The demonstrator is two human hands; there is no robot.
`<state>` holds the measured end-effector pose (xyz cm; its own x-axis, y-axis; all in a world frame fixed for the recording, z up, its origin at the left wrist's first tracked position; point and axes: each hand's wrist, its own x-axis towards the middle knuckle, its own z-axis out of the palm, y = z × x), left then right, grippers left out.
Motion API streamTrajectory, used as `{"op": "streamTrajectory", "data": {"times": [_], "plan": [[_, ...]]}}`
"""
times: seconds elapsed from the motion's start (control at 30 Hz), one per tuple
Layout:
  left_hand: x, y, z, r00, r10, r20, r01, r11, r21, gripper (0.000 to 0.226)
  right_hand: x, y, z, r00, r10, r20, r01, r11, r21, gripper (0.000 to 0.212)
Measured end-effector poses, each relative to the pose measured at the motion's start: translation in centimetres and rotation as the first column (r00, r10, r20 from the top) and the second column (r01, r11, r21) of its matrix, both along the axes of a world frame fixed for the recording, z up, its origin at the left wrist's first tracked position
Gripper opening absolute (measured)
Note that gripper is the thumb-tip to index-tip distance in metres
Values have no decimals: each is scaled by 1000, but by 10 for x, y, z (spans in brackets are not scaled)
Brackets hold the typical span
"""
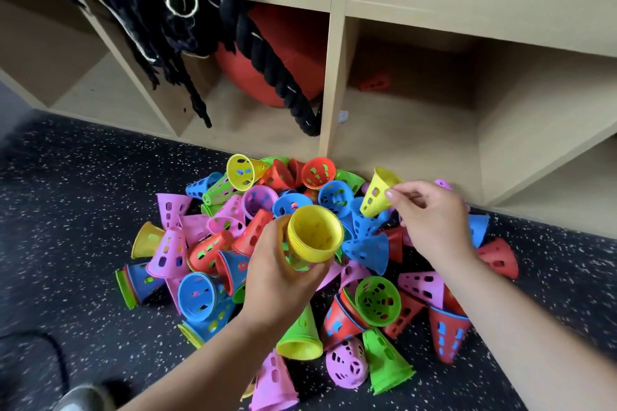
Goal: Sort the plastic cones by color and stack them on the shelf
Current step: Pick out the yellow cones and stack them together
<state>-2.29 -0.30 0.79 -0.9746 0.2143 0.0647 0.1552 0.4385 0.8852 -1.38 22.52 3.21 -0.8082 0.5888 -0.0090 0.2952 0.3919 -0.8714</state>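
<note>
1. Holding the yellow stack [315, 237] mouth-up in my left hand [283, 277], with my fingers wrapped round its lower part, leaves the open top free to take another cone.
2. My right hand [430, 220] pinches a single yellow cone [379, 193] by its side between thumb and fingertips. Its narrow end points down toward the stack. It is just beside the stack and not touching it. I judge a light pinch is enough, since the cone only needs guiding in.
3. Both forearms reach forward over the pile [213, 243]. My left wrist is turned so the stack's mouth faces me, and my right hand is higher and nearer the shelf [329, 77].
4. The other cones lie mixed on the floor [66, 210] at the shelf's foot. One red cone [375, 81] sits in a lower compartment. A ball [267, 77] and a rope [270, 60] fill the compartment to its left. I'd say most of the sorting is still ahead.
</note>
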Motion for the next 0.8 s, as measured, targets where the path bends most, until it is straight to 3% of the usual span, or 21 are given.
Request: {"op": "streamTrajectory", "data": {"times": [0.1,0.23,0.37,0.6,0.7,0.8], "plan": [[2,-1,0,1000,14,2,-14,1000,10,57,15,-18,40,978,-3,-207,6,1000,15,15],[4,-1,3,1000,32,0,-31,998,47,54,26,-51,73,921,172,-350,-187,982,-10,5],[1,-3,12,998,67,-8,-66,993,100,54,17,-75,62,813,491,-313,-469,871,147,16],[-22,-33,12,986,168,-11,-166,983,76,66,-63,-88,28,825,492,-277,-462,870,172,16],[-32,-52,7,978,209,22,-210,974,81,67,-119,-98,4,760,624,-182,-560,771,303,26],[-41,-71,1,972,233,41,-236,967,94,65,-163,-112,-21,650,760,0,-677,579,455,35]]}}
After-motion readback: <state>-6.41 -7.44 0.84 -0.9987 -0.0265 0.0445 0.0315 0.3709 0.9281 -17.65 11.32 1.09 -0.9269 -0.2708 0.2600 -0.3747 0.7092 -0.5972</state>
